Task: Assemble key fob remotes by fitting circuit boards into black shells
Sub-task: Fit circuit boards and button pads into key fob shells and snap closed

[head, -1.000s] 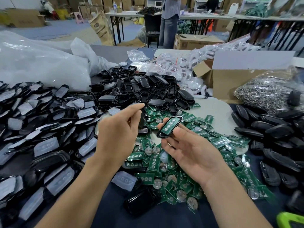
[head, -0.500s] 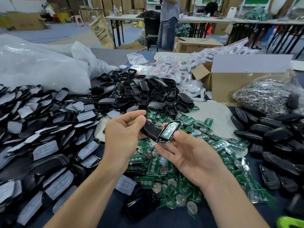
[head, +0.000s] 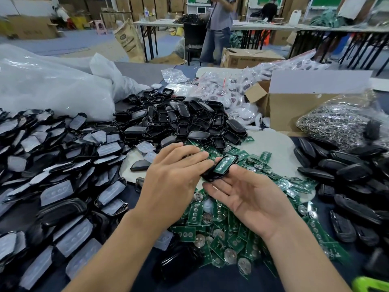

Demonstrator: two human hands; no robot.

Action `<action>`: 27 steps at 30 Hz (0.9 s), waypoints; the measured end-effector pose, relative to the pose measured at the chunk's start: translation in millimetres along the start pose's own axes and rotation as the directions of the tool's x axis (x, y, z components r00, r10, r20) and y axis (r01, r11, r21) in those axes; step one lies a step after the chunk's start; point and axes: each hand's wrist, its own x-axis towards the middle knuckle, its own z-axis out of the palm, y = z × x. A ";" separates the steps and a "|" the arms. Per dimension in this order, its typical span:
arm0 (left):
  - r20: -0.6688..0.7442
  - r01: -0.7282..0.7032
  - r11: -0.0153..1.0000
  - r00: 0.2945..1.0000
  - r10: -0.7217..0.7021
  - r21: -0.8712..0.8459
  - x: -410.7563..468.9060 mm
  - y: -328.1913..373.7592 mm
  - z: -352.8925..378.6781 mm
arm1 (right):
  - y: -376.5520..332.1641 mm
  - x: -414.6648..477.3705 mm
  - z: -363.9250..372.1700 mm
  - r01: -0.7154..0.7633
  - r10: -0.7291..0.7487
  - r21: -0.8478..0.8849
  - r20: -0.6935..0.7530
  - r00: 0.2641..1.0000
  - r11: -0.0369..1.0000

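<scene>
Head view, centre of the frame: your right hand (head: 254, 199) lies palm up. The black shell (head: 208, 175) sits tilted on its fingertips with the thumb tip pinching its edge, and a green circuit board (head: 224, 165) shows inside. Your left hand (head: 174, 182) lays near-straight fingers across the shell's upper-left end. Its thumb is hidden, so I cannot tell whether it grips anything. This looks like the seating step. Next, press the board evenly until flush, steadying the shell from below, over the loose boards (head: 221, 228) at lower centre.
</scene>
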 end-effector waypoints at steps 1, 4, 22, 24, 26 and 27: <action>-0.020 -0.016 1.000 1.000 0.016 0.010 0.0 -0.9 -0.4 | 0.0 -0.2 -0.3 -0.010 0.010 -0.008 0.024 1.000 1.000; -0.041 0.005 0.999 0.999 -0.004 0.043 1.3 -0.6 -3.0 | -1.2 -0.5 -2.5 -0.029 0.029 0.011 0.057 0.998 1.000; 0.571 0.804 0.152 0.528 -0.628 -0.575 10.6 9.0 -1.9 | 1.1 5.0 -4.4 0.122 -0.126 -0.049 -0.091 0.988 0.991; 0.568 0.802 0.147 0.527 -0.632 -0.579 10.4 8.7 -1.5 | 1.3 5.5 -5.3 0.114 -0.119 -0.067 -0.072 0.990 0.991; 0.565 0.800 0.153 0.531 -0.632 -0.580 10.4 8.2 -1.7 | 1.8 5.8 -6.4 0.108 -0.113 -0.098 -0.056 0.992 0.989; 0.563 0.801 0.163 0.534 -0.631 -0.576 10.5 7.9 -1.4 | 1.9 6.1 -6.7 0.108 -0.114 -0.112 -0.049 0.992 0.988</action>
